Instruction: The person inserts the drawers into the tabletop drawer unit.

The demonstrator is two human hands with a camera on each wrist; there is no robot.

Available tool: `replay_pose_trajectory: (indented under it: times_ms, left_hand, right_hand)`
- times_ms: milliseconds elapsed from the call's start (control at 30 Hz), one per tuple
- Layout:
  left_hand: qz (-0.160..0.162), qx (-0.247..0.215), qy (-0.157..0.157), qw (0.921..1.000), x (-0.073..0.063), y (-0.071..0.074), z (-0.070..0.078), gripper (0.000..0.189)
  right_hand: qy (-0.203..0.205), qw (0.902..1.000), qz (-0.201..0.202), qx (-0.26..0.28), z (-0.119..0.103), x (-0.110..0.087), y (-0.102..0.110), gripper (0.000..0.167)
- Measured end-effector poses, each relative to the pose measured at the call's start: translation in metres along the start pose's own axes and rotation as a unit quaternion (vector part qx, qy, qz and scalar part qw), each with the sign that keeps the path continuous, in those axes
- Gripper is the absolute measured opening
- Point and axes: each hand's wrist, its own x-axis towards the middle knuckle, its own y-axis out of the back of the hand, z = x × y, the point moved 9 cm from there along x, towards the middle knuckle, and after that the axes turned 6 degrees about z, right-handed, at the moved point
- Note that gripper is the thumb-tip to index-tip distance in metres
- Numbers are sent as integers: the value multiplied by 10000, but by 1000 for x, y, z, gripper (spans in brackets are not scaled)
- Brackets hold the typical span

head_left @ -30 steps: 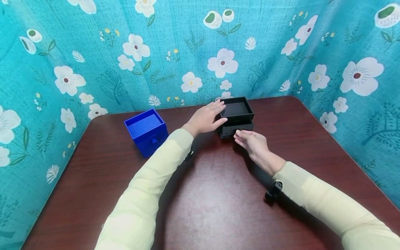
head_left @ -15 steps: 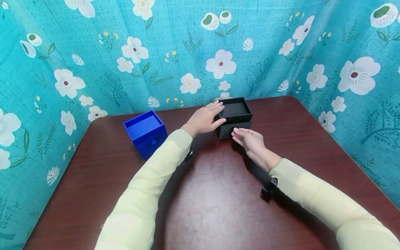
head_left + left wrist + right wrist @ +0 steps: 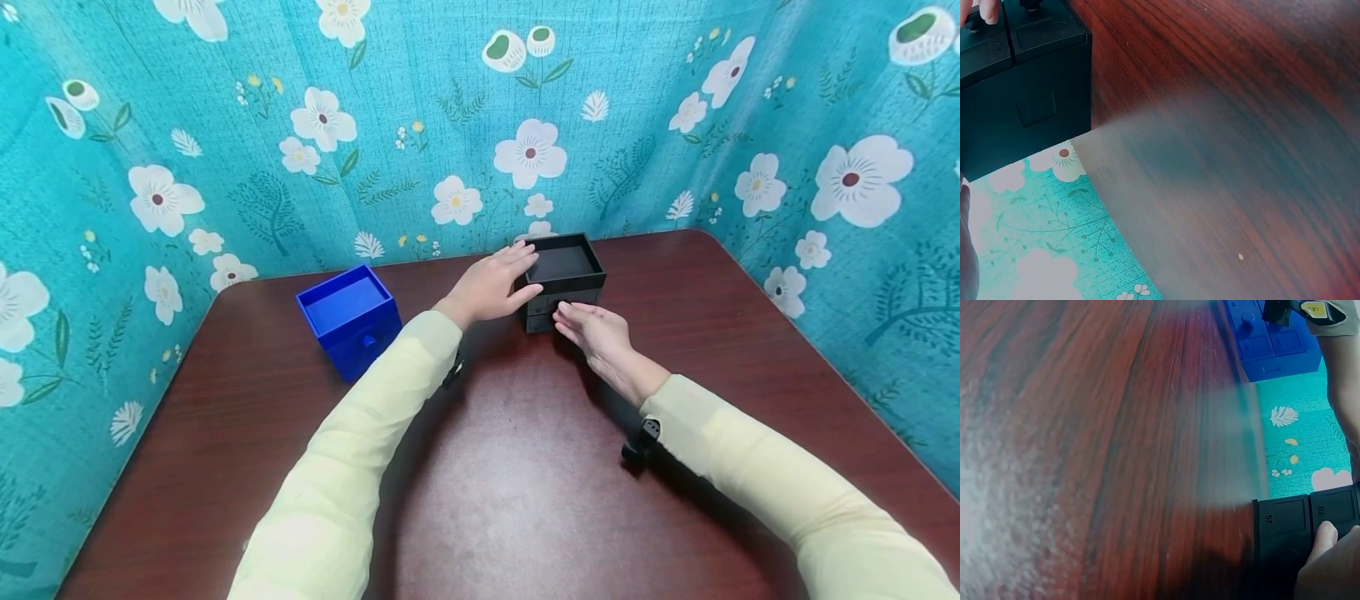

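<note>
A small black drawer box (image 3: 567, 285) with a shallow tray on top stands at the back of the table. In the right wrist view its two drawer fronts, marked 57 and 02, lie side by side. My right hand (image 3: 600, 337) is at the front of the box, its fingertips pinching the knob (image 3: 974, 24) of the upper drawer (image 3: 1327, 509). That drawer's front looks flush with the lower one. Fingers stretched out, my left hand (image 3: 491, 287) rests against the left side and top rim of the box.
To the left stands a blue drawer box (image 3: 356, 333) of like shape, with a round knob on its front. Both sit on a dark red wooden table (image 3: 487, 467). A flowered turquoise curtain (image 3: 420, 125) hangs close behind the table.
The upper drawer of the black box, which stuck out a second ago, has slid back in with my right hand moving along. My left hand keeps its place on the box.
</note>
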Motion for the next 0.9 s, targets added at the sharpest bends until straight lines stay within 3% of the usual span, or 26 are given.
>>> replay_pose_trajectory:
  times_ms: [200,367,567,667,900]
  left_hand:
    - [-65,29,-17,10000,-1,1,0,64]
    - [-147,62,-18,9999,-1,2,-1,66]
    - [-201,-77,206,9996,-4,7,-5,68]
    - [-171,-193,204,9995,-5,14,-2,68]
    - [-188,-224,-61,9996,-13,44,9,70]
  right_hand:
    - [-68,9999,-102,37,2,-1,-1,23]
    - [-138,9995,-230,-178,2,-4,-3,33]
    - [-386,9968,-516,-479,2,-11,0,38]
    - [-538,9938,-703,-678,2,-18,1,34]
    - [-651,9797,-1419,-1260,-9,-43,-9,53]
